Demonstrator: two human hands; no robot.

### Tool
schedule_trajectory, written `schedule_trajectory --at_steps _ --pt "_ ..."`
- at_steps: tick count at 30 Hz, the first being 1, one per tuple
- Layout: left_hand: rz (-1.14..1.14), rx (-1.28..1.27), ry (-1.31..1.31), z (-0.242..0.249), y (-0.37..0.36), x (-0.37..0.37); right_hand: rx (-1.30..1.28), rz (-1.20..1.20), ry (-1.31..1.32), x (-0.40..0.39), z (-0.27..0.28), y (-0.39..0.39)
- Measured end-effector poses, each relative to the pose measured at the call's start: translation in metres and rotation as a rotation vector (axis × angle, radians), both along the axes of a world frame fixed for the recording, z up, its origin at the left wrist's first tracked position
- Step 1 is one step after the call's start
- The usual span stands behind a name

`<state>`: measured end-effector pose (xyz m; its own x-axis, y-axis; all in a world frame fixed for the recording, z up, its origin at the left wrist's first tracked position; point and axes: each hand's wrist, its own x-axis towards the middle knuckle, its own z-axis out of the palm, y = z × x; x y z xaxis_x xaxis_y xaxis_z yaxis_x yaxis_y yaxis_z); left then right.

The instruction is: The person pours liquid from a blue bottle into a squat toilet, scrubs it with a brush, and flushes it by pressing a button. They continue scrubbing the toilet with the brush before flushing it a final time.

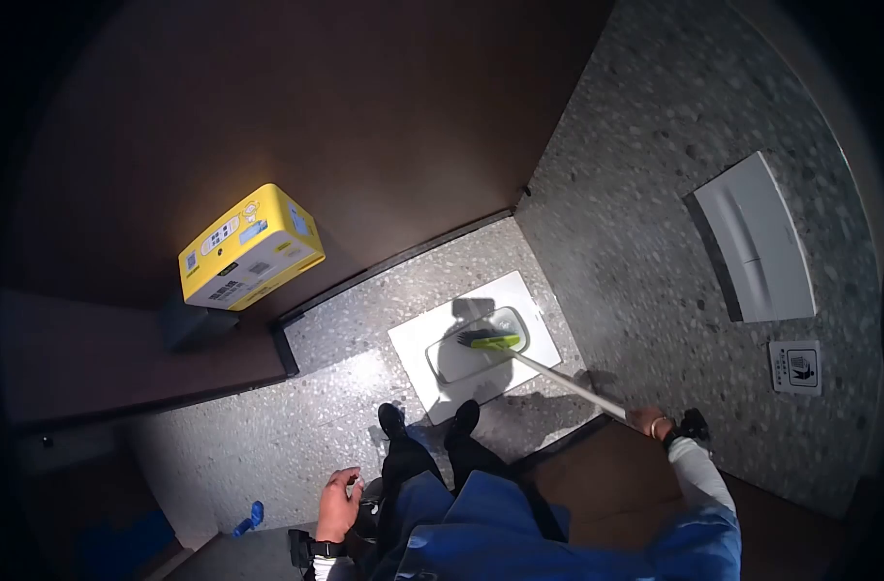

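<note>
My right hand (649, 422) is closed round the upper end of a long pale handle. It belongs to a brush (495, 342) with a lime-green head and dark bristles, which reaches down and left over a squat toilet (446, 370). The toilet is a long basin set in a white floor slab (418, 334), and the brush head overlaps its middle. Low on the left, away from the brush, my left hand (338, 505) hangs beside my leg with loosely bent fingers and nothing visible in it. My dark shoes (392, 420) stand at the slab's near edge.
A yellow and white package (253, 254) rests on a grey ledge (196, 324) by the brown partition (364, 126). On the speckled wall hang a white panel-like fixture (757, 242) and a litter-bin sign (796, 368). A small blue object (250, 520) lies at lower left.
</note>
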<state>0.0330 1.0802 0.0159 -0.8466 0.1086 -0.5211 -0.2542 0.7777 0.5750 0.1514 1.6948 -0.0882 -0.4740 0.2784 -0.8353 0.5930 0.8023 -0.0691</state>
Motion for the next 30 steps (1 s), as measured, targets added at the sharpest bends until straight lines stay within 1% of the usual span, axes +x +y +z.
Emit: schedule_trajectory --at_steps 1,2,3,5,6,8,9,11,12,13,15,16,17,19,20,23,24,25,27,29,30 --pt "0.008 -0.006 -0.001 0.000 0.000 0.003 0.188 0.055 0.052 0.004 -0.051 0.014" --pt "-0.013 -0.001 0.010 0.000 0.001 0.005 0.375 0.112 0.103 0.006 -0.081 0.020" --pt "-0.035 0.004 0.020 0.002 0.001 0.008 0.474 0.214 0.104 -0.010 -0.076 0.010" --pt "-0.021 0.001 0.032 0.006 0.005 0.005 0.480 0.531 0.156 -0.053 -0.021 -0.009" --pt "-0.010 0.013 0.038 0.008 0.005 0.006 0.501 0.642 0.188 -0.063 0.000 -0.013" --pt "-0.007 0.015 0.047 0.003 0.003 0.006 0.535 0.761 0.243 -0.069 0.040 -0.015" --pt "-0.011 0.008 0.044 0.003 0.000 0.008 0.509 0.799 0.173 -0.077 0.081 -0.023" --pt "0.000 0.015 0.052 0.004 0.000 0.008 0.506 0.840 0.263 -0.072 0.100 -0.016" --pt "0.000 0.018 0.056 0.004 -0.001 0.008 0.481 0.828 0.203 -0.073 0.102 -0.013" --pt "0.000 0.019 0.058 0.003 -0.002 0.009 0.483 0.827 0.204 -0.067 0.088 -0.005" --pt "-0.029 0.023 0.045 -0.002 -0.005 0.010 0.546 0.748 0.201 -0.050 0.019 0.013" --pt "-0.021 0.023 0.046 0.000 -0.004 0.011 0.601 0.583 0.196 -0.059 0.016 -0.012" --pt "-0.018 0.031 0.066 0.002 -0.004 0.010 0.624 0.567 0.243 -0.053 0.029 -0.029" --pt "-0.013 0.028 0.085 0.006 -0.009 0.013 0.510 0.102 0.195 -0.004 -0.058 0.004" --pt "0.005 0.023 0.092 0.004 -0.012 0.014 0.508 0.101 0.192 0.011 -0.054 -0.009" --pt "0.037 0.035 0.086 -0.002 -0.010 0.021 0.213 0.179 0.116 0.025 0.003 -0.036" --pt "0.026 0.029 0.067 -0.002 -0.013 0.022 0.208 0.097 0.132 0.026 0.028 -0.041" --pt "0.031 0.032 0.069 -0.004 -0.015 0.023 0.221 0.084 0.146 0.028 0.046 -0.040" --pt "-0.028 0.054 0.128 -0.013 -0.015 0.025 0.190 0.038 0.244 0.047 0.055 -0.029" --pt "0.004 0.080 0.118 -0.012 -0.008 0.025 0.390 0.138 0.231 0.057 0.060 -0.048" --pt "0.019 0.099 0.105 -0.010 -0.007 0.023 0.385 0.220 0.344 0.080 0.045 -0.047"
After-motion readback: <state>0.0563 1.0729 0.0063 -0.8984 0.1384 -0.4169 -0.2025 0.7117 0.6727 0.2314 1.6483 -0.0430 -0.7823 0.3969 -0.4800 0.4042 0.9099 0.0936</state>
